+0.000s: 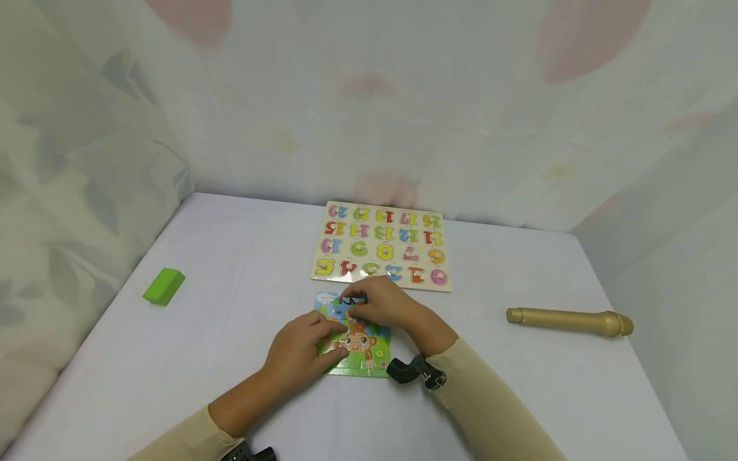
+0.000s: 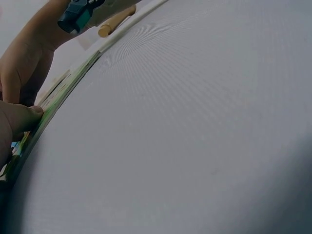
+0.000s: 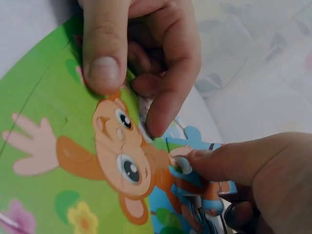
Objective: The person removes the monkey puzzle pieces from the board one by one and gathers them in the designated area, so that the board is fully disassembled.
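A jigsaw puzzle (image 1: 366,366) of a monkey lies on the table, mostly green with blue at its far side. My left hand (image 1: 296,349) rests on its left part, thumb (image 3: 105,73) and fingertips touching the picture. Over the far part, my right hand (image 1: 383,304) pinches a blue-and-brown puzzle piece (image 3: 212,197) between thumb and fingers. In the right wrist view this piece is tilted up from the picture, next to the monkey's body. The fingers under it are partly hidden. From the left wrist, the puzzle (image 2: 63,95) shows nearly edge-on.
Just beyond the puzzle lies a wooden number board (image 1: 380,246) with colourful numerals. A green block (image 1: 164,286) is at the left of the white table (image 1: 230,256). To the right lies a gold-coloured rod (image 1: 565,320) with a knobbed end. Patterned cloth (image 1: 369,128) hangs around the table.
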A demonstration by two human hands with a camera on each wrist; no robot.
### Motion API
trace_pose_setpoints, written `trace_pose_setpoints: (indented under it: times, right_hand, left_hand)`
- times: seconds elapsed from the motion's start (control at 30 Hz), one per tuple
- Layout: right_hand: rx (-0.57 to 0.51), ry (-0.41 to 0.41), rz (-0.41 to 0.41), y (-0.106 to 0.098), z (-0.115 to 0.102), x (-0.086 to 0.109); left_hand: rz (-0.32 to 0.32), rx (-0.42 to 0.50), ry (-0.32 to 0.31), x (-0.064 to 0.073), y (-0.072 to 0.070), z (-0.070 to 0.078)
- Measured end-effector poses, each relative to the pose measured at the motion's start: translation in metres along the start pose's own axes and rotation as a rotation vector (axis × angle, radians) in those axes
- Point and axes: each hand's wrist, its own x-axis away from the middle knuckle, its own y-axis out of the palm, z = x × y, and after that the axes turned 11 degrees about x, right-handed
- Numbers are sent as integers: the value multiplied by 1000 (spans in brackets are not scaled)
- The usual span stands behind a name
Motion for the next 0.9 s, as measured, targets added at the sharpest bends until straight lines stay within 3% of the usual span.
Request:
trace_pose_setpoints:
  times: [0.33,0.63,0.9]
  right_hand:
    - [-34,7,17,-1,0,0]
    - [-105,54,57,-8,1,4]
    - [-135,69,32,-12,5,12]
  left_hand:
    - [-15,7,-16,0,-1,0]
    - [-2,-5,10,-1,0,-1]
    - [-7,0,4,0,1,-2]
